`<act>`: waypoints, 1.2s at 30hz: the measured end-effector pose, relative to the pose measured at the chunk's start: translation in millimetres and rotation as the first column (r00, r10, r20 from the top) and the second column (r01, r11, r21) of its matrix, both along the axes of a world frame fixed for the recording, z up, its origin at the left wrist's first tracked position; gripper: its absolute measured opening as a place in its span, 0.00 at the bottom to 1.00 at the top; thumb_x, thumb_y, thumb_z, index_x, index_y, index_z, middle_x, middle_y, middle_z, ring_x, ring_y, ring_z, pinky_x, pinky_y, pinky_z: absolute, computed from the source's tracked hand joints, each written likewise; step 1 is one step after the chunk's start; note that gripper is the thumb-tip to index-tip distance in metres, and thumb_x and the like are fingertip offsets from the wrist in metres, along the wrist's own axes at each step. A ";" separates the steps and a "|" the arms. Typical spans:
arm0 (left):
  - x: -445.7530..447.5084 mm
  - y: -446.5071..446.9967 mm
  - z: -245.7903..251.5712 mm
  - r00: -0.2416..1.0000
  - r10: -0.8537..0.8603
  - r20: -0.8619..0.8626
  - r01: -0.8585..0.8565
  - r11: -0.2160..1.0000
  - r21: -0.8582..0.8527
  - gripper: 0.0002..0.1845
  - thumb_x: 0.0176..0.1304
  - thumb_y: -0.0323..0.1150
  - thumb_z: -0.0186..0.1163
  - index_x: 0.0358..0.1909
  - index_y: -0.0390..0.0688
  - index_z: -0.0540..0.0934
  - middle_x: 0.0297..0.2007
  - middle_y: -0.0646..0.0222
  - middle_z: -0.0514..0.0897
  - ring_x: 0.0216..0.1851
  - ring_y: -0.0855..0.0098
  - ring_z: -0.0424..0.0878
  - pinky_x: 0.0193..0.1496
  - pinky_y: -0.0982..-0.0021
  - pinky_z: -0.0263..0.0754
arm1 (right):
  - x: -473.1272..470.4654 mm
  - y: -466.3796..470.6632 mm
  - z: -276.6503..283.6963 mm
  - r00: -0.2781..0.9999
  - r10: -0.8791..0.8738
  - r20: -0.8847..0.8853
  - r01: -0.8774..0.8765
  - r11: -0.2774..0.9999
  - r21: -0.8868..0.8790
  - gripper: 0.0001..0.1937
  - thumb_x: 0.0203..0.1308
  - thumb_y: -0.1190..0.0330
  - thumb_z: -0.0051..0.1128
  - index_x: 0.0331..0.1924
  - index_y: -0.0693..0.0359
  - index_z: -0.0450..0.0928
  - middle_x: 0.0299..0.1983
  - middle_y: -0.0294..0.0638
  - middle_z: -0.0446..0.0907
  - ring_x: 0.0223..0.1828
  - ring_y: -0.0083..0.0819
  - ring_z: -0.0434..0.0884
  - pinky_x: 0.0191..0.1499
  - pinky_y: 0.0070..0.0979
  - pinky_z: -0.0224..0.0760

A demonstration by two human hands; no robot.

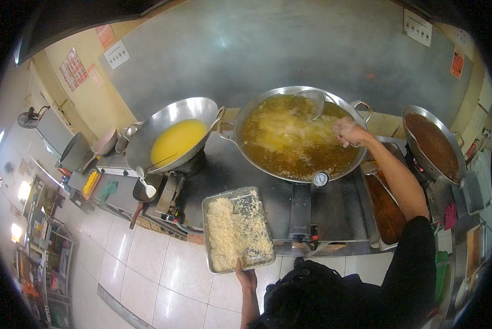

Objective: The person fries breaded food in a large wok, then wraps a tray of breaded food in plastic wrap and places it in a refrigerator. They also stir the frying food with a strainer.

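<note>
With its thumb over the near rim, my left hand (247, 276) grips a rectangular metal tray (246, 265). Pale crumb-like coating (223, 234) fills the tray's left side thickly and lies thinner on the right. My right hand (346, 130), in what looks like a thin clear glove, hangs over the right side of a large two-handled wok (246, 154). Its fingers are curled and blurred, so whether they hold anything cannot be told. Foaming hot oil (287, 127) fills the wok. A round wire skimmer (311, 105) rests in it at the back, and a dial thermometer (320, 179) is at its front rim.
At left, a tilted wok (141, 127) holds yellow liquid (180, 140); near it is a small dark saucepan (146, 190). Right of my arm are a pan of reddish-brown oil (383, 209) with a ladle (368, 168), and another wok (414, 148) with brown contents.
</note>
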State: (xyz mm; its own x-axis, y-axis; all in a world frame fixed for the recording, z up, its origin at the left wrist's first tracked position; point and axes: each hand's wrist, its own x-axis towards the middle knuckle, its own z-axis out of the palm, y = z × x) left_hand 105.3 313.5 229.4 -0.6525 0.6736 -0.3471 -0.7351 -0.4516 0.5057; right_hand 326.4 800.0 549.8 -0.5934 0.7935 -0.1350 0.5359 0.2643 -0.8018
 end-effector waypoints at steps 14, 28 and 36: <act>9.2 1.9 6.5 1.000 0.021 -0.022 -0.023 0.998 -0.051 0.30 0.66 0.47 0.57 0.64 0.38 0.66 0.59 0.60 0.74 0.61 0.61 0.71 0.65 0.58 0.63 | -41.7 -31.3 4.0 0.990 0.096 -0.105 -0.106 0.989 -0.101 0.10 0.67 0.67 0.47 0.29 0.60 0.71 0.18 0.34 0.71 0.17 0.22 0.70 0.16 0.22 0.65; 13.4 -3.3 8.4 1.000 -0.002 -0.003 0.001 0.997 -0.071 0.28 0.69 0.45 0.53 0.64 0.37 0.66 0.60 0.60 0.74 0.62 0.62 0.70 0.67 0.59 0.61 | 23.9 -109.6 68.4 0.900 0.341 0.272 -0.333 0.940 -0.076 0.20 0.73 0.55 0.41 0.55 0.63 0.71 0.19 0.30 0.70 0.13 0.18 0.71 0.15 0.20 0.71; 17.2 0.9 6.4 1.000 -0.015 -0.026 0.013 0.997 -0.082 0.26 0.72 0.43 0.50 0.64 0.36 0.66 0.61 0.60 0.74 0.63 0.63 0.70 0.67 0.58 0.61 | 88.1 -126.8 64.5 0.962 0.255 0.094 -0.217 0.930 -0.297 0.19 0.70 0.57 0.50 0.57 0.61 0.73 0.19 0.29 0.68 0.14 0.16 0.65 0.13 0.18 0.61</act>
State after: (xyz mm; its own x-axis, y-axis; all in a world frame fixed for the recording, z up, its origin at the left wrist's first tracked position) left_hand 122.5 314.4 235.8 -0.6529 0.6531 -0.3836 -0.7269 -0.3977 0.5599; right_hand 414.5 673.3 614.4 -0.7214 0.5507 -0.4198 0.5892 0.1695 -0.7900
